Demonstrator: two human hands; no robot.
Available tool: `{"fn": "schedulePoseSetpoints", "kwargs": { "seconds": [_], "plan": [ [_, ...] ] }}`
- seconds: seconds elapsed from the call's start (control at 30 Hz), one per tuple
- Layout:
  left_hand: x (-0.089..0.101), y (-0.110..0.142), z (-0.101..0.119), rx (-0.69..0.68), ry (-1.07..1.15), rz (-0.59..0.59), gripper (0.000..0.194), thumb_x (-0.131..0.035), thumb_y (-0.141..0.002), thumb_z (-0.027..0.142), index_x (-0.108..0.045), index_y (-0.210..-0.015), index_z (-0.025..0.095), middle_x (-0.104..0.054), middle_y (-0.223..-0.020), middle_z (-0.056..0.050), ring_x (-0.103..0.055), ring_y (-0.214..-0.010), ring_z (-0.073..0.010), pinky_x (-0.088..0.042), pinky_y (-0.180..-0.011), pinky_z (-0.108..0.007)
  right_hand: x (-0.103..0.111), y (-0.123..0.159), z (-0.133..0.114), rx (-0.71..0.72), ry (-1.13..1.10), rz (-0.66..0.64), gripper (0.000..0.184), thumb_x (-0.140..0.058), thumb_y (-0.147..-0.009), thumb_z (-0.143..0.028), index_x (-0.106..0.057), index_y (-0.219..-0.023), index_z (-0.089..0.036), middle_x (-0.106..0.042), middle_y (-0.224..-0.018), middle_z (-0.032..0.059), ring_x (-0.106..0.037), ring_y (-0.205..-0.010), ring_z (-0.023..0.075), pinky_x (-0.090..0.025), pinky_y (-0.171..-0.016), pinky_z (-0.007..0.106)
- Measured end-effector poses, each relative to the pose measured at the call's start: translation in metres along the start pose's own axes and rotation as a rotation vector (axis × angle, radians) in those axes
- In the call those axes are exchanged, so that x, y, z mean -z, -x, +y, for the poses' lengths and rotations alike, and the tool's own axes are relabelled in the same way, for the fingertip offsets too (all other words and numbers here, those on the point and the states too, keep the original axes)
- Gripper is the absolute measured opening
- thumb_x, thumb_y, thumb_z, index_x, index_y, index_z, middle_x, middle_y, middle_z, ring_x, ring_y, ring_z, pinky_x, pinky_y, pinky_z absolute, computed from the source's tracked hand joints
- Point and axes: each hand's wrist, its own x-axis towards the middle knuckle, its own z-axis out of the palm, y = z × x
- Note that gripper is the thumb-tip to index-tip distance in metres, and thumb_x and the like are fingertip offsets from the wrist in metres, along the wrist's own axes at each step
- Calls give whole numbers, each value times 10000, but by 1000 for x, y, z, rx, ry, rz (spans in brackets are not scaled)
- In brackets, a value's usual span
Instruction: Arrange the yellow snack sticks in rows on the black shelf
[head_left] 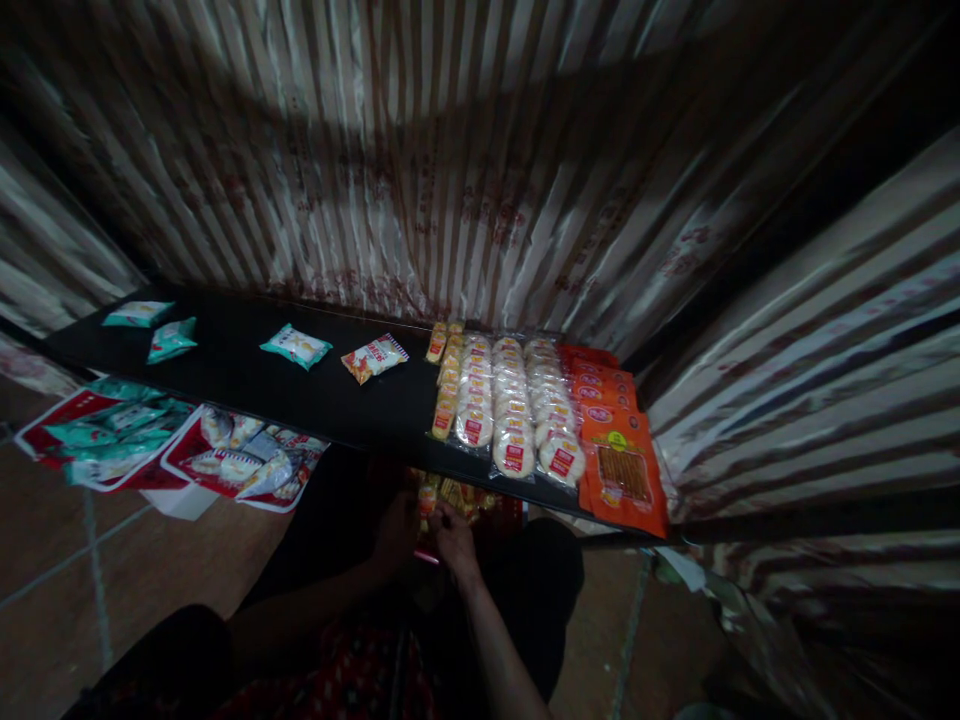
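Orange snack packet (622,475) — yellow round label

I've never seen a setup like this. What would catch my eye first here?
Your eye would probably go first to the rows of round crackers in clear wrappers on the right half of the black shelf, with bright orange snack packets at its right end. Behind them rises a wall of striped corrugated metal sheeting. Below the shelf's edge, the person's left hand and right hand sit close together beside small yellow packets.
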Motion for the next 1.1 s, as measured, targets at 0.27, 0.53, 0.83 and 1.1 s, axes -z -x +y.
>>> {"fn": "schedulePoseSetpoints", "kwargs": {
  "seconds": [0.27,0.53,0.83,1.1],
  "plan": [
    [12,3,24,-176,-69,97,220,-469,-812,214,-542,-1019,199,-608,-1059,-79,-556,-996,-217,-400,-938,-334,-4,5,-43,232,154,77,260,-609,-670,-283,-719,-905,-279,-672,-839,39,-588,-843,238,-411,-834,346],
    [23,-11,56,-312,-10,185,212,-487,-809,242,-570,-995,186,-616,-1017,-91,-564,-978,-221,-414,-919,-328,-13,2,-86,315,196,66,344,-570,-714,-306,-674,-1031,-223,-644,-912,68,-595,-845,221,-446,-800,320],
    [31,-38,76,-341,4,243,269,-463,-835,303,-550,-1059,182,-629,-1050,-86,-598,-980,-204,-460,-907,-376,-30,-8,-112,402,176,60,452,-481,-769,-264,-560,-1202,-162,-658,-1069,94,-636,-912,194,-492,-815,312],
    [33,-75,81,-320,105,226,336,-546,-771,297,-527,-1087,184,-639,-1040,-79,-620,-957,-210,-490,-871,-377,-47,-26,-135,447,155,28,475,-460,-807,-269,-498,-1267,-153,-610,-1210,116,-603,-1059,205,-463,-911,336]
  ]
}}
